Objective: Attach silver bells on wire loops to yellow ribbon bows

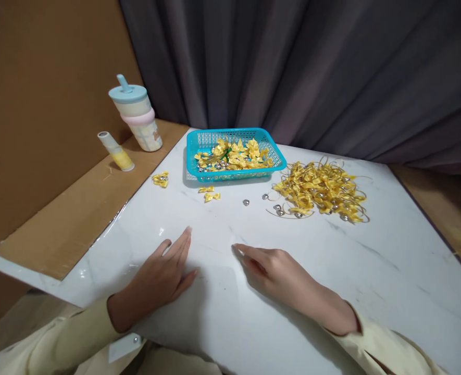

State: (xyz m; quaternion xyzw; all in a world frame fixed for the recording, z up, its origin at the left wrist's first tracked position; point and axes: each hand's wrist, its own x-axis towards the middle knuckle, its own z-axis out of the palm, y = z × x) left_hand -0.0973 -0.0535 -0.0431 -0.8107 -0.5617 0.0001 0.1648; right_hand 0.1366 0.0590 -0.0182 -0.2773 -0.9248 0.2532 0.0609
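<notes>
My left hand [162, 273] hovers low over the white marbled tabletop, fingers stretched and thumb apart, holding nothing. Across from it, my right hand [275, 268] has its index finger and thumb drawn together in a pinch close to the table; whatever is in the pinch, if anything, is too small or hidden to make out. Beyond the hands lie two loose yellow ribbon bows [212, 197] and a single silver heart-shaped charm [246, 202]. To the right is a heap of yellow bows [320, 190] on thin gold cords, with silver charms among them.
A blue plastic basket [236, 176] at the back holds more yellow bows, silver charms and a green-tied cord bundle. Other bows [160, 179] lie left of it. A lidded tumbler [140, 120] and a small yellow-and-white cylinder [116, 152] stand on the cardboard at left. A dark curtain [293, 67] hangs behind.
</notes>
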